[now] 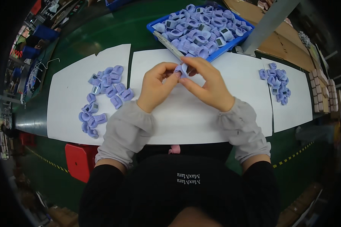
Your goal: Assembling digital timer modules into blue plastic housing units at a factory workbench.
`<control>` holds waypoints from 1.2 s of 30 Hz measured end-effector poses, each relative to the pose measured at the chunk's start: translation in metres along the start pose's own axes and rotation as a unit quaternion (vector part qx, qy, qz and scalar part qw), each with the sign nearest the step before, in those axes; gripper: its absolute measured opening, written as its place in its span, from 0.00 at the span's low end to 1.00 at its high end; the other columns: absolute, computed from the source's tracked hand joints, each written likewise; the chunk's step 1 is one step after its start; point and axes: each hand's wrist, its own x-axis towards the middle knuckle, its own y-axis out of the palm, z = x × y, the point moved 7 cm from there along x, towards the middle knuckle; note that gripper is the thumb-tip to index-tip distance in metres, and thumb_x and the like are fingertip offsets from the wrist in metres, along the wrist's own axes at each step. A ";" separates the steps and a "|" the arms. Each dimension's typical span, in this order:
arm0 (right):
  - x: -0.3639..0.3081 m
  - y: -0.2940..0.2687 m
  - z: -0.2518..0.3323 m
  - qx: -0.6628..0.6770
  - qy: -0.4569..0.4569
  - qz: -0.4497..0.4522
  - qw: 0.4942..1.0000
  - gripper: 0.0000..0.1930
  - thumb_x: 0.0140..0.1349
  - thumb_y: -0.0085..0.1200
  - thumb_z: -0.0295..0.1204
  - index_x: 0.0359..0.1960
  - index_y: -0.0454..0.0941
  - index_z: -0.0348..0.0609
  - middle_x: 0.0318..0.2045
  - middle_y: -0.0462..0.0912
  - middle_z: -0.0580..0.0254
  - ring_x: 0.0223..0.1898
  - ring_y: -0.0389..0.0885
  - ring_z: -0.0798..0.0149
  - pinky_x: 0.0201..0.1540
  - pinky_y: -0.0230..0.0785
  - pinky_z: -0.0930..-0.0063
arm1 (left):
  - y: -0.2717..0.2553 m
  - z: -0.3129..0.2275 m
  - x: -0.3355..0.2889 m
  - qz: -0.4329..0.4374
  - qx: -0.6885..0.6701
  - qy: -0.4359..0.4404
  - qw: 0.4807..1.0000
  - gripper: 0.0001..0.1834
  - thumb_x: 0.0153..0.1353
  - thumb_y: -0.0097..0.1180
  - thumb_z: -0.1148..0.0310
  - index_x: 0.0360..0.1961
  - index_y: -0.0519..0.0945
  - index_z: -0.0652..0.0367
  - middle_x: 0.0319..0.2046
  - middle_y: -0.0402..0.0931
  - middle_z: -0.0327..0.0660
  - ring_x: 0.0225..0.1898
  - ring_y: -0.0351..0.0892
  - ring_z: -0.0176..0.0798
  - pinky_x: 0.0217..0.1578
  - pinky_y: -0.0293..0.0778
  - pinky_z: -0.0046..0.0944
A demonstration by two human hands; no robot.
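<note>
Both hands pinch one small lavender watch-like band (182, 70) above the middle of the white-topped table (178, 121). My left hand (158, 84) grips its left side between thumb and fingers. On the right side, my right hand (210, 82) holds it the same way, fingertips bent over the top. The fingers cover part of the band, so its display cannot be made out. Just beyond the hands stands a blue tray (220, 54) heaped with similar bands (201, 36), some showing small grey screens.
A loose group of lavender bands (110, 80) lies on the left white sheet, and a smaller pile (278, 81) on the right one. A grey metal post (267, 28) rises beside the tray. Cardboard (295, 41) lies far right. A red stool (79, 160) stands below the table's left edge.
</note>
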 end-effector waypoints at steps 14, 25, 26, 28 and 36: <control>-0.016 0.013 -0.007 -0.065 -0.064 -0.061 0.994 0.22 0.47 0.63 0.20 0.47 0.75 0.37 0.40 0.76 0.56 0.39 0.75 0.60 0.40 0.69 0.72 | 0.004 0.022 -0.007 -0.013 0.027 -0.059 0.998 0.13 0.63 0.50 0.75 0.49 0.75 0.65 0.37 0.76 0.40 0.36 0.76 0.29 0.37 0.74 0.28; -0.021 0.003 -0.022 -0.018 0.013 -0.089 0.996 0.22 0.52 0.60 0.22 0.51 0.74 0.35 0.42 0.75 0.55 0.38 0.74 0.62 0.40 0.69 0.72 | 0.022 0.024 -0.014 0.145 -0.097 -0.050 0.983 0.20 0.65 0.49 0.76 0.58 0.66 0.66 0.48 0.72 0.44 0.48 0.74 0.33 0.48 0.72 0.32; -0.021 0.003 -0.024 -0.017 0.014 -0.088 0.996 0.22 0.52 0.60 0.22 0.51 0.74 0.35 0.42 0.75 0.55 0.38 0.74 0.62 0.40 0.69 0.72 | 0.020 0.026 -0.013 0.127 -0.062 -0.081 0.987 0.19 0.66 0.48 0.74 0.57 0.67 0.67 0.50 0.73 0.45 0.49 0.74 0.35 0.50 0.71 0.34; -0.020 0.004 -0.018 -0.044 -0.039 -0.072 0.996 0.21 0.55 0.56 0.21 0.53 0.73 0.34 0.46 0.73 0.53 0.42 0.74 0.61 0.46 0.68 0.70 | 0.016 0.030 -0.013 0.108 -0.028 -0.112 0.988 0.18 0.67 0.47 0.73 0.56 0.68 0.67 0.51 0.73 0.47 0.51 0.74 0.38 0.52 0.70 0.36; -0.022 0.010 -0.026 0.075 0.042 -0.018 0.996 0.24 0.60 0.51 0.22 0.59 0.65 0.33 0.55 0.71 0.49 0.55 0.72 0.57 0.59 0.63 0.66 | 0.013 0.028 -0.014 0.115 -0.021 -0.079 0.990 0.18 0.67 0.47 0.72 0.55 0.70 0.70 0.49 0.75 0.47 0.50 0.75 0.38 0.53 0.70 0.37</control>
